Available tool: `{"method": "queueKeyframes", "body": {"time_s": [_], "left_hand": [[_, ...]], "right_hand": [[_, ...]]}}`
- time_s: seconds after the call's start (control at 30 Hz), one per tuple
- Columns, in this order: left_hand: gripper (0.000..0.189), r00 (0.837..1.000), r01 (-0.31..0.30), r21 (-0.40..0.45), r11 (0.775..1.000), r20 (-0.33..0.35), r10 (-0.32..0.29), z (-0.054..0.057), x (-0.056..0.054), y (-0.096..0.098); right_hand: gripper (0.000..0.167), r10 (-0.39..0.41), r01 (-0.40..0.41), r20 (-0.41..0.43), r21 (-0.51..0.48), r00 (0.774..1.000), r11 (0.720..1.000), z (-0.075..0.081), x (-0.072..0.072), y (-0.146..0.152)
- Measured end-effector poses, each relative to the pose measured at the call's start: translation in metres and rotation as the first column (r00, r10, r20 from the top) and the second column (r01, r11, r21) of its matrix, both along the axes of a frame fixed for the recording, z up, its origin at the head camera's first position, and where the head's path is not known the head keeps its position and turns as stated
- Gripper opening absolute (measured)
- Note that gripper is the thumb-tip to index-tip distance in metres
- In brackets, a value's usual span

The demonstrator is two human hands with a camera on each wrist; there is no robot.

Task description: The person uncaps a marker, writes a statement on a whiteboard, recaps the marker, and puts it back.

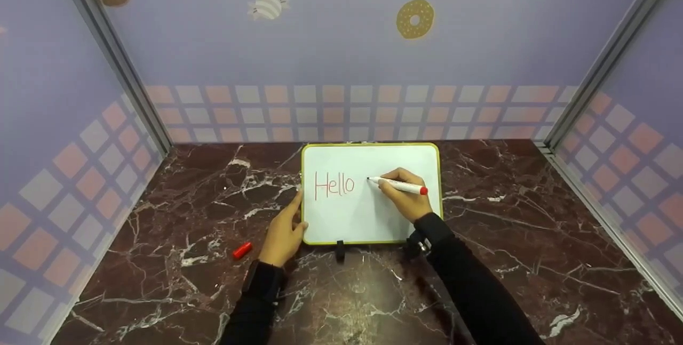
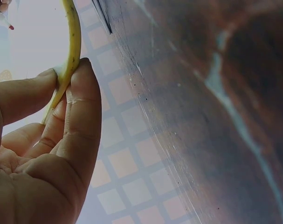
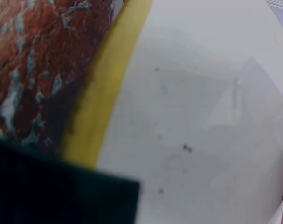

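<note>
A whiteboard (image 1: 341, 222) with a yellow frame stands tilted up on small black feet in the head view, "Hello" written on it in red. My left hand (image 1: 283, 235) grips its left edge; in the left wrist view the thumb and fingers (image 2: 83, 107) pinch the yellow frame (image 2: 74, 37). My right hand (image 1: 408, 195) holds a white marker (image 1: 403, 186) with a red end, its tip at the board just right of the word. The right wrist view shows mostly white board surface (image 3: 202, 186), with the marker out of sight.
A red marker cap (image 1: 242, 250) lies on the dark marbled table (image 1: 187, 291), left of my left hand. A black foot (image 1: 340, 250) juts from the board's lower edge. Purple panels with a checkered band (image 1: 352, 115) enclose the table at the back and both sides.
</note>
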State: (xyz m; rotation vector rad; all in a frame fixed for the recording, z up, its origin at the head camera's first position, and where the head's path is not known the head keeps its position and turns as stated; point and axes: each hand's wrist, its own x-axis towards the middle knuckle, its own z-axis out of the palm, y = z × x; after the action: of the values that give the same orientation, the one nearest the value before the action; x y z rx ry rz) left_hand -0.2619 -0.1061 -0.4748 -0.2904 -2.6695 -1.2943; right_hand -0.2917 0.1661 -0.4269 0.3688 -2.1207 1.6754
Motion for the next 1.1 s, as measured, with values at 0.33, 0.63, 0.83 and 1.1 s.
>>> {"method": "queueKeyframes", "body": {"time_s": [0.33, 0.63, 0.83, 1.1], "left_hand": [[0.075, 1.000, -0.002, 0.003, 1.000, 0.001, 0.002, 0.000, 0.001, 0.000], [0.074, 1.000, -0.002, -0.012, 1.000, 0.001, 0.002, -0.001, 0.001, 0.000], [0.074, 1.000, 0.000, -0.007, 1.000, -0.010, 0.000, -0.001, 0.000, -0.001], [0.075, 1.000, 0.000, -0.012, 1.000, -0.028, 0.000, -0.001, -0.001, 0.000]], "right_hand": [[0.005, -0.003, 0.003, -0.012, 0.023, 1.000, 1.000, 0.000, 0.001, -0.003], [0.005, -0.023, 0.023, -0.010, 0.058, 1.000, 0.998, 0.002, 0.003, -0.006], [0.004, -0.033, 0.033, -0.011, 0.068, 0.999, 0.997, -0.004, 0.000, -0.004], [0.004, -0.007, 0.008, -0.008, 0.078, 1.000, 0.997, -0.023, -0.013, 0.006]]}}
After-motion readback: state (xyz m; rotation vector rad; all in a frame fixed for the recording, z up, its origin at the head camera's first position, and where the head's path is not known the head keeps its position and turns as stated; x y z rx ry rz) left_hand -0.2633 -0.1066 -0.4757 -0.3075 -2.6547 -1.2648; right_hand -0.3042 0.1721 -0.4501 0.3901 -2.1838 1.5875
